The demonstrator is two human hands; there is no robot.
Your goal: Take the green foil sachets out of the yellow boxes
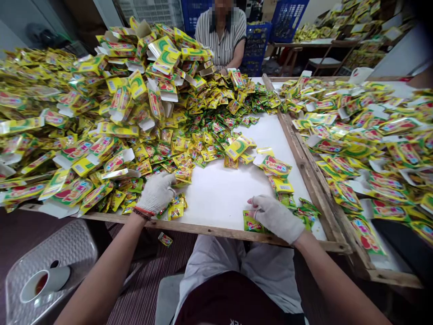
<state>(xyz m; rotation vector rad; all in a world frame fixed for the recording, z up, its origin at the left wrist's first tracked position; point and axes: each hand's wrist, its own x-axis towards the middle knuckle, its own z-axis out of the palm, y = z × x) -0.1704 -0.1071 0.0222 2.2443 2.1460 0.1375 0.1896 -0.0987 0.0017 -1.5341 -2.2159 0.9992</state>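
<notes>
My left hand (157, 194), in a white knit glove, reaches over the edge of the sachet heap, its fingers partly apart. Its fingertips are beside a yellow sachet (183, 174), and another yellow sachet (176, 207) lies just below them. Close to the front edge, my gloved right hand (278, 218) has its fingers closed at a green sachet (253, 222). More green sachets (306, 212) lie to the right of that wrist. Beyond the right hand, an open yellow-green box (276, 166) rests on the white tabletop (219, 192).
A high mound of boxes (135, 90) and sachets covers the left side. A wooden divider (297, 158) separates more boxes (389, 185) on the right. A person in a striped shirt (219, 38) sits opposite. A stool (76, 243) holds a cup (45, 284) at lower left.
</notes>
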